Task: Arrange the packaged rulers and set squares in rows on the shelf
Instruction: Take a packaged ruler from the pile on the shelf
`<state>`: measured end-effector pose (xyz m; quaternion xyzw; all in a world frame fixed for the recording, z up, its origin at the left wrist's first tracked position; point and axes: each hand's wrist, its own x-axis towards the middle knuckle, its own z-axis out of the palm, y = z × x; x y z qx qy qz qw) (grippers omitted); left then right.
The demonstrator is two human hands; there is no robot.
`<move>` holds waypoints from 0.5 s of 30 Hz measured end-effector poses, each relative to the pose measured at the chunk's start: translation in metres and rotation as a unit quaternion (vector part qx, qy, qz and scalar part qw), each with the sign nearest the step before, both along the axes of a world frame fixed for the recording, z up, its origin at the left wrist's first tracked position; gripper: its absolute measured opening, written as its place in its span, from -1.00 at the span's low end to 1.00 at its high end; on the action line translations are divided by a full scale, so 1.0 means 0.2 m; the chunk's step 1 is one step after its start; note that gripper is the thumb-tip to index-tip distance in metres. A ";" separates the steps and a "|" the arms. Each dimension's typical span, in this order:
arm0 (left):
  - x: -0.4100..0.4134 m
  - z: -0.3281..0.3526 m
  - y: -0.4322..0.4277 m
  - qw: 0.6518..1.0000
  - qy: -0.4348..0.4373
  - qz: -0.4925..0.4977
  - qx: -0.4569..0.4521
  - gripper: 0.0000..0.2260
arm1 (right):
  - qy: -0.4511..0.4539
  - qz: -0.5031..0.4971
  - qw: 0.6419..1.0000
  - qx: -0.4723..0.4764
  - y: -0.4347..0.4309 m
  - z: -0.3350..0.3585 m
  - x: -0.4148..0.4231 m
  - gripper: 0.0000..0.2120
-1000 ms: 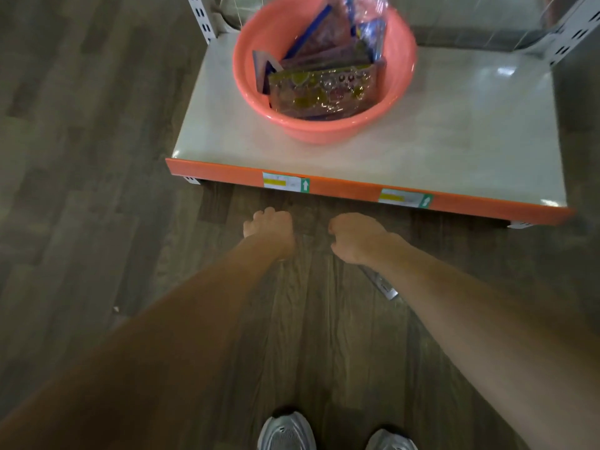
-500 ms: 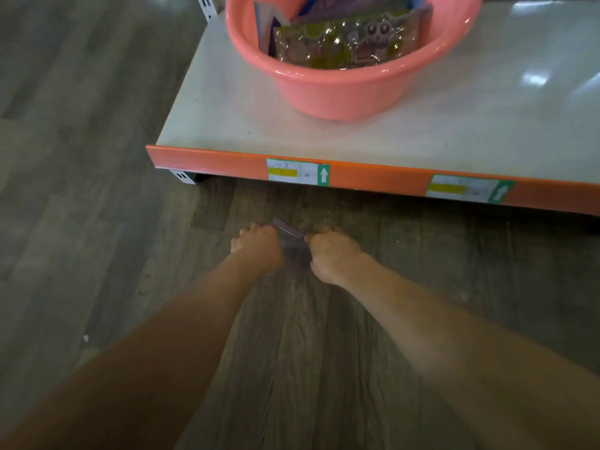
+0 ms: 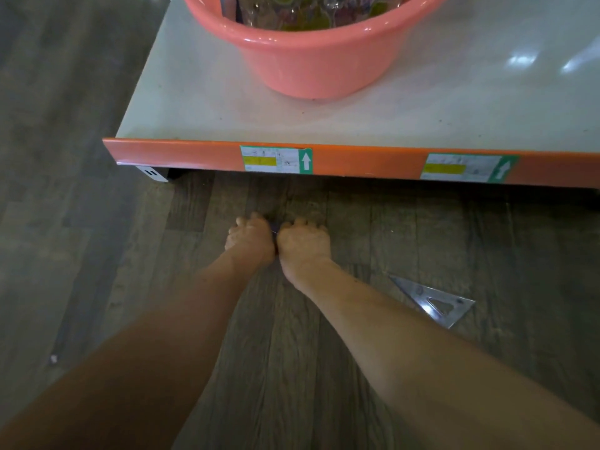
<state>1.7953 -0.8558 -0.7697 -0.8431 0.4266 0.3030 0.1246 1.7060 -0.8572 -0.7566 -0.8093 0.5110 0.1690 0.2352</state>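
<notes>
Clear triangular set square (image 3: 418, 292) with cut-out lies flat on floor (image 3: 97, 254)

A pink basin (image 3: 324, 66), plank floor (image 3: 81, 254), two price labels (image 3: 276, 160).

pink basin (image 3: 318, 60), orange shelf edge (image 3: 194, 155), wood-grain floor (image 3: 81, 222)

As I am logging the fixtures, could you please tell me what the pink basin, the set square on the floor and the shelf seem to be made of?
Pink basin: glossy moulded plastic, judging by its sheen.
Set square: clear rigid plastic; the floor shows through.
Shelf: probably painted metal, smooth pale top reflecting lights, orange front lip.
</notes>
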 end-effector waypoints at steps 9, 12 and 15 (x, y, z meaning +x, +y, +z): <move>-0.02 -0.01 0.00 0.996 0.025 0.076 -0.038 -0.48 | -0.008 -0.025 1.000 -0.004 -0.05 -0.03 0.02 -0.71; 0.00 -0.02 0.01 0.995 0.040 0.081 -0.034 -0.42 | -0.017 -0.036 0.999 0.008 -0.05 -0.04 0.02 -0.71; 0.02 -0.02 0.01 0.995 0.053 0.084 -0.026 -0.36 | -0.023 -0.053 0.998 0.021 -0.05 -0.04 0.02 -0.70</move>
